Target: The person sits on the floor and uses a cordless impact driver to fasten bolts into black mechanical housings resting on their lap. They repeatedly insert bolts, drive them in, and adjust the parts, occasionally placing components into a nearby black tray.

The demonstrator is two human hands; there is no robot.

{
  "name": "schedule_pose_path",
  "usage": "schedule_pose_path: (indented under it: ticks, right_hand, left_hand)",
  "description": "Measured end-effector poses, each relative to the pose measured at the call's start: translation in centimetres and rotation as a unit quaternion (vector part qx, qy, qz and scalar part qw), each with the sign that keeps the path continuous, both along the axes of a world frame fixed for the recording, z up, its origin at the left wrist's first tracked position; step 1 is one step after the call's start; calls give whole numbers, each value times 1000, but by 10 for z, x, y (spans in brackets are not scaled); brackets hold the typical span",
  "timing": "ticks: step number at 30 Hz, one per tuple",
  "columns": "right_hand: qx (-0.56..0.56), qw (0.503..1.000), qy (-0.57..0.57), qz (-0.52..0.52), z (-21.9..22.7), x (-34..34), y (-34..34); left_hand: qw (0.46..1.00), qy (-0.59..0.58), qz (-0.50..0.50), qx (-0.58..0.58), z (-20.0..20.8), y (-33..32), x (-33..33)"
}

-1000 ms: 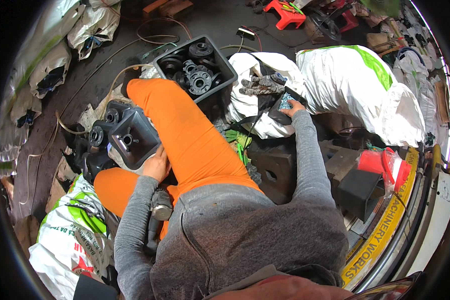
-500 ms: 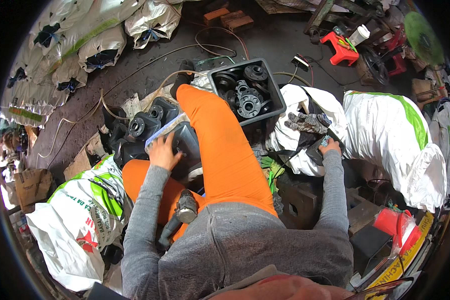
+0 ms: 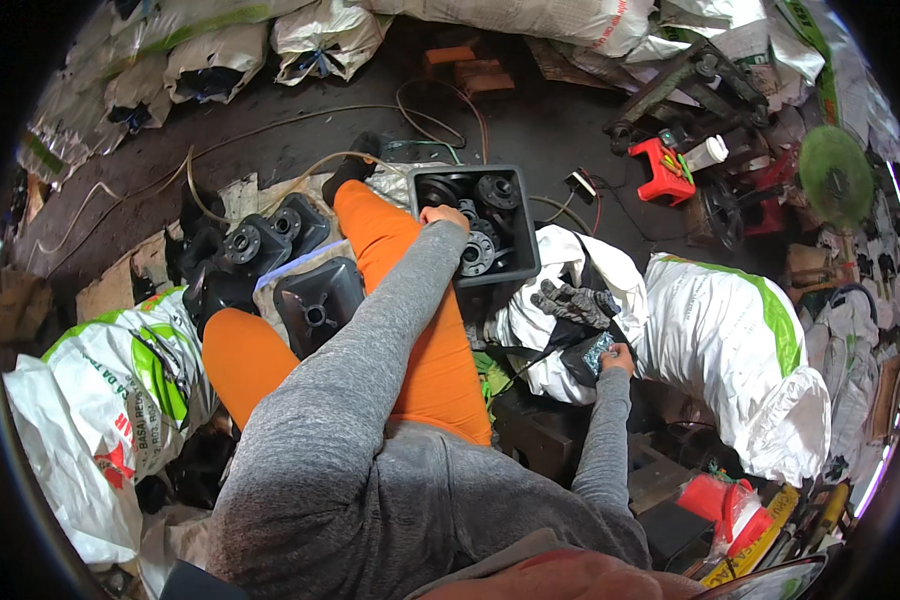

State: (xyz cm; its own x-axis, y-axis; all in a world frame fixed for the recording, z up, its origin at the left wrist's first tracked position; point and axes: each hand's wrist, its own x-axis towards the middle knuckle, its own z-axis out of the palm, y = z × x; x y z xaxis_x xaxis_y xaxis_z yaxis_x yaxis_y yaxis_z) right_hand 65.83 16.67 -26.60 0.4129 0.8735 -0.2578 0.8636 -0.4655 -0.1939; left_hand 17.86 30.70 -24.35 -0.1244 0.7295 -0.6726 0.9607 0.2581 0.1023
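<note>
My left hand (image 3: 444,215) reaches over my orange-trousered leg to the dark grey crate (image 3: 531,230). Its fingers dip among black round flanged metal parts (image 3: 478,252), so their grip is hidden. Off to the right, my right hand (image 3: 618,358) is closed at the edge of a small dark container (image 3: 582,358) of bluish-silver bits; whatever it pinches is too small to make out. Patterned grey work gloves (image 3: 574,302) lie on the white sack (image 3: 625,262) just beyond. A black square part (image 3: 318,303) with a central hole rests between my legs.
More black flanged square parts (image 3: 242,246) stand at the left. Full white sacks (image 3: 715,330) lie right and left. A red stool (image 3: 662,172) with tools on it and a green fan (image 3: 836,178) are farther off. Hoses (image 3: 270,122) cross the floor.
My left hand has left the black square part and moved up and right to the crate. My right hand stays by the small container. My left arm now hides the tool on my lap.
</note>
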Motion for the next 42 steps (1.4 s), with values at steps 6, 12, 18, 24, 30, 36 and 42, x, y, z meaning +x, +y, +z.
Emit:
schedule_pose_path:
  ticks: [6,12,18,24,30,36,42]
  right_hand:
    - [102,912,336,-212,-3,27,-5]
    - [102,859,452,-217,4,19,5]
    - [28,694,645,-318,-15,112,0]
    - [82,526,763,-367,-37,93,11]
    - [87,389,819,-413,-23,80,-8]
    - [122,375,843,-365,-7,53,-14]
    - [112,316,907,-255,16,14,-12]
  left_hand:
    - [964,-83,54,246,50,-19,-27]
    - [751,-504,256,341,124,-169,-209]
    - [869,-273,317,262,100,-299,-248]
    - [899,-169,241,325,52,-334,-219]
    - [928,-57,219,297,44,-312,-184]
    - [946,-60,172,269,48,-303,-194]
    - [956,-104,140,235,47,-284,-201]
